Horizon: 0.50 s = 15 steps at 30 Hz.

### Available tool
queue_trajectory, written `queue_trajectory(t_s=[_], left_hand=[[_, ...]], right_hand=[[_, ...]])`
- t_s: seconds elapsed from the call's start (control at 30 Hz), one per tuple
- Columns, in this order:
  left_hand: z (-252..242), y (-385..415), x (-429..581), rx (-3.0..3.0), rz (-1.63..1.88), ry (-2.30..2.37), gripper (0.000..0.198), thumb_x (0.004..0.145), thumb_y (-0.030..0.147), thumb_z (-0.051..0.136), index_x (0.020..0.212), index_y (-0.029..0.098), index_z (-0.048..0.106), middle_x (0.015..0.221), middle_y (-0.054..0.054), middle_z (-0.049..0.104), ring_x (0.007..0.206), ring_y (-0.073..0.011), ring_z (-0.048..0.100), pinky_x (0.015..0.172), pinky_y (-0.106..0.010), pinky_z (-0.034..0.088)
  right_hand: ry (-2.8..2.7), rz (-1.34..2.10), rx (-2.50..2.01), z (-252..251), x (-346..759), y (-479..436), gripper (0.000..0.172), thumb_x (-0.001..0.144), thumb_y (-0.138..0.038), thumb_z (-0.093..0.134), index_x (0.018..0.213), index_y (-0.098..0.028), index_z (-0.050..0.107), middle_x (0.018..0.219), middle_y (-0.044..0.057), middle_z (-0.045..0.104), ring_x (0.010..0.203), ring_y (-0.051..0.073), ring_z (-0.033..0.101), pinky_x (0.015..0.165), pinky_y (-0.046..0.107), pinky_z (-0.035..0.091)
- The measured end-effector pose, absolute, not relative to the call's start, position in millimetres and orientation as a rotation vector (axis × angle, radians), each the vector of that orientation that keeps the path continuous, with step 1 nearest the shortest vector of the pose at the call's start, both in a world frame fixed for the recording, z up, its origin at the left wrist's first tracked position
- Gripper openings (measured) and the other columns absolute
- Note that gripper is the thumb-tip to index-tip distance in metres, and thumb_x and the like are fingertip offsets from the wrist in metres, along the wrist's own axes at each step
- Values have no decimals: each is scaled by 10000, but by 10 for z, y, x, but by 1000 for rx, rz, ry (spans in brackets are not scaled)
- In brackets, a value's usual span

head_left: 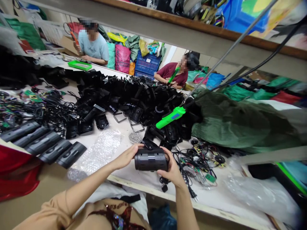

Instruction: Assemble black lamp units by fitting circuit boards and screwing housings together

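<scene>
Between my hands, over the front of the bench, is a black cylindrical casing (pixel 151 159) lying sideways, with a small slotted pattern along its side. My right hand (pixel 174 169) wraps its right end, thumb in front and fingers behind. At the left end, my left hand (pixel 128 157) grips the casing, its fingertips partly hidden behind it. A bright green electric screwdriver (pixel 170 117) hangs above the parts beyond my hands. Just past the casing sits a pile of small silver screws (pixel 135 137). Black cables with a plug (pixel 193 194) lie to the right of my right hand.
Several finished-looking black casings (pixel 72 154) line the left edge beside bubble wrap (pixel 96 153). A heap of black parts (pixel 124 92) covers the bench's back. Wired circuit parts (pixel 199 159), a dark green cloth (pixel 240 121) and clear plastic (pixel 261 195) lie right. Two people sit opposite.
</scene>
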<state>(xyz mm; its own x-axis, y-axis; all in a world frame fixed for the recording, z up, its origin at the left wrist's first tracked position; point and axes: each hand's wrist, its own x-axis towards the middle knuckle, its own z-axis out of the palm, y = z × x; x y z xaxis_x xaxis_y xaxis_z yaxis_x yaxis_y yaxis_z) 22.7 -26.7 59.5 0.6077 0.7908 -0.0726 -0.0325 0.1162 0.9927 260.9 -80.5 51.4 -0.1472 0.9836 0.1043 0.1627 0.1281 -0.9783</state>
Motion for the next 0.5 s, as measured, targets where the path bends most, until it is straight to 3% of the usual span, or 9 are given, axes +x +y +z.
queue_trajectory(t_s=[0.23, 0.4, 0.5], left_hand=[[396, -305, 216, 958, 644, 620, 614, 852, 618, 357, 1370, 292, 298, 1363, -94, 401, 1149, -254, 462, 907, -422, 421], [360, -157, 137, 993, 861, 640, 550, 849, 556, 445, 1317, 269, 416, 1330, -80, 448, 1178, -274, 433, 946, -428, 390], [383, -87, 59, 1126, 929, 602, 509, 821, 509, 531, 1258, 250, 501, 1320, -74, 470, 1224, -277, 398, 1025, -418, 302]], right_hand=[[-1552, 762, -1251, 458, 2390, -948, 762, 640, -236, 735, 1284, -239, 327, 1329, 121, 424, 1238, 243, 424, 1021, 427, 371], [-1599, 536, -1290, 228, 2036, -1048, 836, 673, -269, 717, 1354, -235, 233, 1423, 149, 300, 1296, 285, 345, 1019, 503, 352], [-1617, 489, -1446, 126, 1867, -1071, 904, 662, -351, 724, 1384, -218, 197, 1392, 164, 336, 1270, 306, 374, 1003, 501, 376]])
